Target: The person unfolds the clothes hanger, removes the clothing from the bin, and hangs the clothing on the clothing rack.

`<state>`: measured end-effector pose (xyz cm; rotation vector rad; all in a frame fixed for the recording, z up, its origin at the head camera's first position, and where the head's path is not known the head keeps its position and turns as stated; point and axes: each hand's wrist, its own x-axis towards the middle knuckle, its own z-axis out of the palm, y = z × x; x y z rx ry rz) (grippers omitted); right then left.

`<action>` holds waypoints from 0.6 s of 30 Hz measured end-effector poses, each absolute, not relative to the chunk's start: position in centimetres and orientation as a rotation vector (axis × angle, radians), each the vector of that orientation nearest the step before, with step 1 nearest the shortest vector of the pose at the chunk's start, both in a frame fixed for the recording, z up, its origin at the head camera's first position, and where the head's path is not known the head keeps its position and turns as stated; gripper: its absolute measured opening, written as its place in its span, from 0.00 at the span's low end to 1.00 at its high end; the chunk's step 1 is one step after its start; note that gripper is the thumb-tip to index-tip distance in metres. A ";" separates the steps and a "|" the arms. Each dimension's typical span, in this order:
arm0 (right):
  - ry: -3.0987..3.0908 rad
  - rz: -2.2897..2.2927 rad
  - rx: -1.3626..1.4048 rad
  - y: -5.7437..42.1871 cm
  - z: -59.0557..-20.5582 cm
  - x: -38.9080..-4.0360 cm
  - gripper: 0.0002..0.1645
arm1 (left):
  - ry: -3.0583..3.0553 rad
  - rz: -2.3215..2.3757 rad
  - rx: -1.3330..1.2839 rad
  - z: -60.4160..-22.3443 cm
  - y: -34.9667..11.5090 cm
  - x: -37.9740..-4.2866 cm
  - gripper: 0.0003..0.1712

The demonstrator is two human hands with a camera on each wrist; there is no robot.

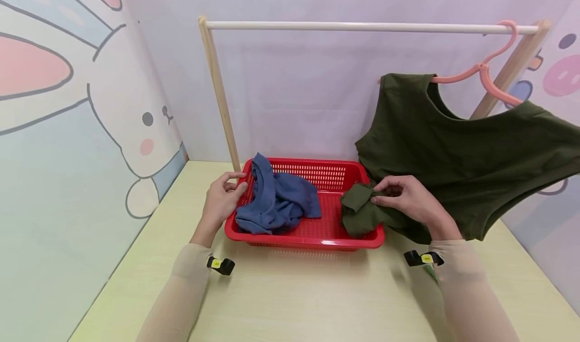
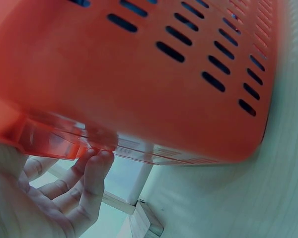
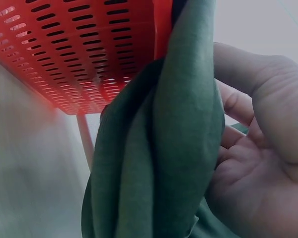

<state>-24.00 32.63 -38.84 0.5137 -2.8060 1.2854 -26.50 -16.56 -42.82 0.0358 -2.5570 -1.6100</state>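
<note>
A red plastic basket (image 1: 312,240) stands on the table, holding a crumpled blue cloth (image 1: 276,201) in its left half. My left hand (image 1: 220,201) grips the basket's left rim; the left wrist view shows fingertips against the wall below the rim. With thumb and fingers, my right hand (image 1: 410,198) pinches bunched dark green cloth (image 3: 186,114) at the basket's right edge. Part of this cloth lies inside the basket, and folds hang over the rim outside. It appears continuous with the green sleeveless top (image 1: 457,145) on a pink hanger (image 1: 496,87).
Behind the basket stands a rack with a white rail (image 1: 353,26) and wooden posts (image 1: 217,90). The hanger hooks over the rail's right end. Walls with cartoon animals (image 1: 131,120) enclose the pale table (image 1: 308,301) at left, back and right.
</note>
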 end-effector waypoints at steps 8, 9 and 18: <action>-2.747 1.233 0.487 32.7 -38.4 -23.7 0.11 | -2.555 -1.615 0.030 -42.9 -16.5 -26.5 0.23; -2.738 1.221 0.479 32.8 -38.3 -23.7 0.11 | -2.555 -1.617 0.028 -42.9 -16.5 -26.5 0.23; -2.588 1.188 0.371 33.9 -37.0 -23.0 0.13 | -2.555 -1.610 0.028 -42.8 -16.6 -26.5 0.23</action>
